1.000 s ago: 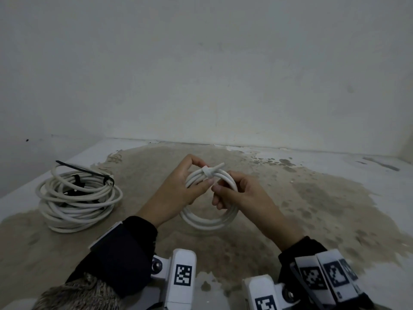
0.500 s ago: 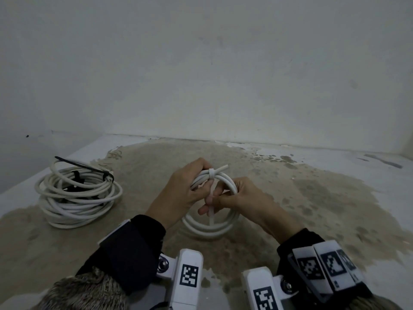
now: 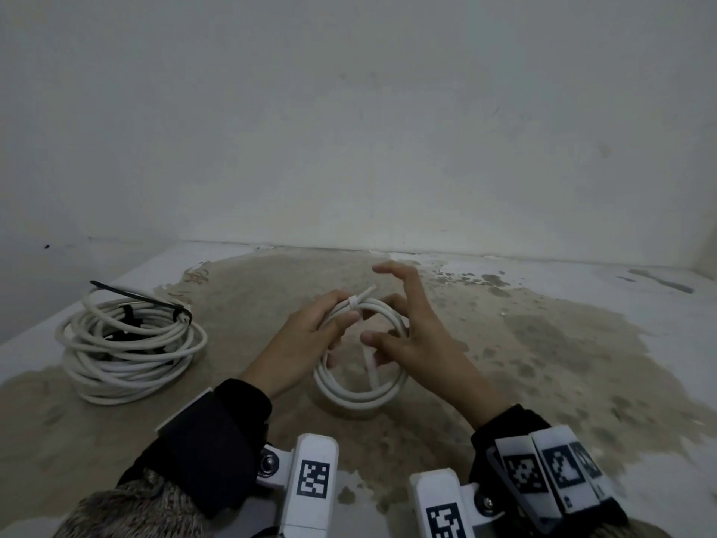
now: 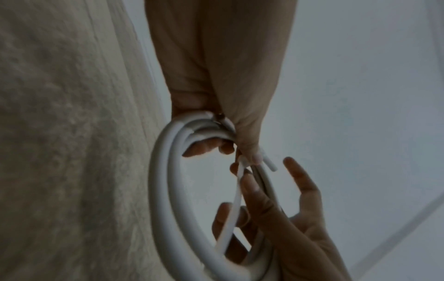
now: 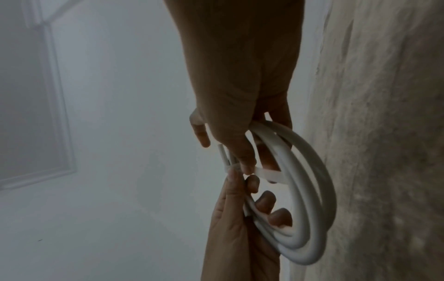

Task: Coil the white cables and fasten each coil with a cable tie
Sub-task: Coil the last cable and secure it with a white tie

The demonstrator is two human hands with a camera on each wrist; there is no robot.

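At far left a large white cable coil [image 3: 130, 345] lies flat on the stained floor [image 3: 543, 363], bound near its top by a black cable tie [image 3: 155, 300] whose free tail points up and left. Well apart from it, at centre, the left hand [image 3: 306, 343] holds up a small white cable coil [image 3: 362, 394], thumb and fingers curled round the top of the loop just beside the white cable tie [image 3: 371, 366]. The small loop stands on edge, its lower arc close to the floor; whether it touches cannot be told. The tie's head sits at the top of the loop, a short stub pointing up and right, while its long strap runs down across the opening. The right hand [image 3: 415, 343] pinches that strap between thumb and a bent finger, its other fingers spread loosely.
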